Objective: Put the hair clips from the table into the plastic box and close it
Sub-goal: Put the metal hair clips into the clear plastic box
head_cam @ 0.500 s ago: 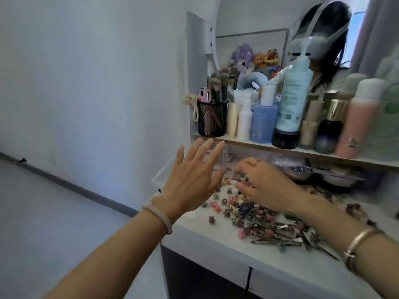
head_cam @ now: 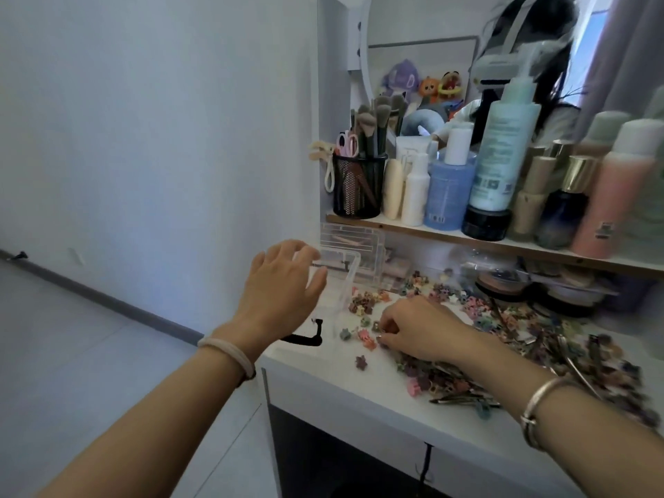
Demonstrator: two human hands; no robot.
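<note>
Several small coloured hair clips [head_cam: 445, 300] and long metal ones lie scattered across the white table [head_cam: 359, 393]. A clear plastic box [head_cam: 346, 278] stands open at the table's left end, its lid upright behind it. My left hand [head_cam: 284, 285] hovers at the box's left side with fingers spread and slightly bent, holding nothing. My right hand [head_cam: 416, 327] is down among the clips just right of the box, fingertips curled and pinching small clips.
A shelf [head_cam: 467, 242] above the table carries bottles [head_cam: 503, 149], a black mesh brush cup [head_cam: 357, 185] and a round mirror. Compacts sit under the shelf at right. A black hook [head_cam: 309, 336] hangs off the table's left edge; floor lies beyond.
My left hand has drawn back to the left, uncovering the box. My right hand has moved down and toward me, curling its fingers onto clips.
</note>
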